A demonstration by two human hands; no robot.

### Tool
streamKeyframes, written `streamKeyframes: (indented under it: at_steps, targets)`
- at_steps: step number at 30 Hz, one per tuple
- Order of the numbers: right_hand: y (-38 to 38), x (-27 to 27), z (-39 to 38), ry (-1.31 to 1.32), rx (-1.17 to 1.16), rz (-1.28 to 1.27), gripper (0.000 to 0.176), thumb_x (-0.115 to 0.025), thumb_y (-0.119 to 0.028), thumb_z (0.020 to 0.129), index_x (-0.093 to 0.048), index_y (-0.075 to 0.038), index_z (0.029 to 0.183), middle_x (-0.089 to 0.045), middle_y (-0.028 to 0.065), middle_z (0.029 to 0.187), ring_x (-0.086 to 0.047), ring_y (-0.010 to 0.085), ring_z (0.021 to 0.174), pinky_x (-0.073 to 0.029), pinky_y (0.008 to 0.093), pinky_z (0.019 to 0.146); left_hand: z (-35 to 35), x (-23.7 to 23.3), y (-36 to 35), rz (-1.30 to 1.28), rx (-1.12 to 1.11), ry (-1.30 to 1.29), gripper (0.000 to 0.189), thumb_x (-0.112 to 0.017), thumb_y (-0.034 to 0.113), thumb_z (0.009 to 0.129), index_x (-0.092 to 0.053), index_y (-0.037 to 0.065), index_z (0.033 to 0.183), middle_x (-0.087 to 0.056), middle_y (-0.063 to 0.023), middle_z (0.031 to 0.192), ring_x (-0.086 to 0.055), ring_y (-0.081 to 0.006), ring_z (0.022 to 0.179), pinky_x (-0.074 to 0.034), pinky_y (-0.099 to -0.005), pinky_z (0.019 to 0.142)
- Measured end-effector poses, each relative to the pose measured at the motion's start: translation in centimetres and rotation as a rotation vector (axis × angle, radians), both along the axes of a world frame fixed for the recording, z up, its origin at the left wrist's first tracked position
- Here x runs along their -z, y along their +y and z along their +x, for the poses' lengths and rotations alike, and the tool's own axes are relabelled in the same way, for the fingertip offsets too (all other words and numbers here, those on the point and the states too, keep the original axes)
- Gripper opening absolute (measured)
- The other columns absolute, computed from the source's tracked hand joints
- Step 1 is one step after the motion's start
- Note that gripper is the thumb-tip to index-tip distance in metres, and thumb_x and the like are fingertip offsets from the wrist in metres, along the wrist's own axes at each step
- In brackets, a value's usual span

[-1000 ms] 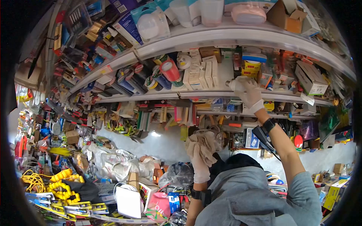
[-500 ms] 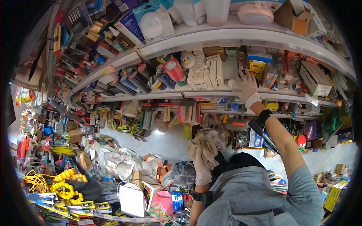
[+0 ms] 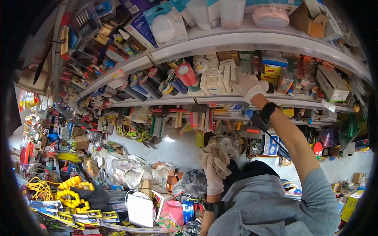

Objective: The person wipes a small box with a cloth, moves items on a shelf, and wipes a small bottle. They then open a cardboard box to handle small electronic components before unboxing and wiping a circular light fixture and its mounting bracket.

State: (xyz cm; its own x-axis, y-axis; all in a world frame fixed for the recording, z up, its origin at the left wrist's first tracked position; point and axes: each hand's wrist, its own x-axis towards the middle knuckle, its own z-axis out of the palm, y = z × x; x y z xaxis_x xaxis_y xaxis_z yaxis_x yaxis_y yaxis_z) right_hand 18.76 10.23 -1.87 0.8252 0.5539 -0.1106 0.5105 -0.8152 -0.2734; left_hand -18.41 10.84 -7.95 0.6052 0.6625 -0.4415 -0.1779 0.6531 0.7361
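Crammed shelf: R hand in; L hand, rag.

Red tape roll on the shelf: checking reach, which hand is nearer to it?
Right. The right hand is on the same shelf, right of the red tape roll beyond the white boxes; the left hand holds a cloth well below that shelf.

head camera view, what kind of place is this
Most likely a hardware shop or its stockroom: shelves crammed with small boxes, tape rolls lying on them, and yellow coiled hose below. The gloved right hand reaches into a shelf; the left hand grips a cloth.
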Motion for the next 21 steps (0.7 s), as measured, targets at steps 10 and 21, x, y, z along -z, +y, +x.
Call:
streamKeyframes:
  at_steps: [10,21]
  targets:
    - [0.7,0.8,0.5,0.011,-0.034,-0.018,0.066,-0.046,-0.048,0.094,-0.045,0.0,0.139,-0.068,0.0251,0.105,-0.068,0.0351,0.093,-0.054,0.0441,0.079,-1.5,2.0,0.7,0.005,-0.095,0.034,0.04,-0.045,0.044,0.1,-0.054,0.011,0.121,-0.065,-0.0056,0.093,-0.063,-0.0182,0.07,-0.055,-0.0306,0.056]
    - [-1.0,1.5,2.0,-0.07,0.222,0.006,0.055,-0.048,-0.035,0.093,-0.048,-0.005,0.139,-0.066,0.0242,0.113,-0.066,0.0394,0.097,-0.054,0.0469,0.082,-1.6,3.2,1.2,0.027,0.026,0.054,0.044,-0.043,0.047,0.1,-0.055,0.01,0.122,-0.066,-0.0052,0.094,-0.064,-0.0186,0.067,-0.056,-0.0318,0.051]
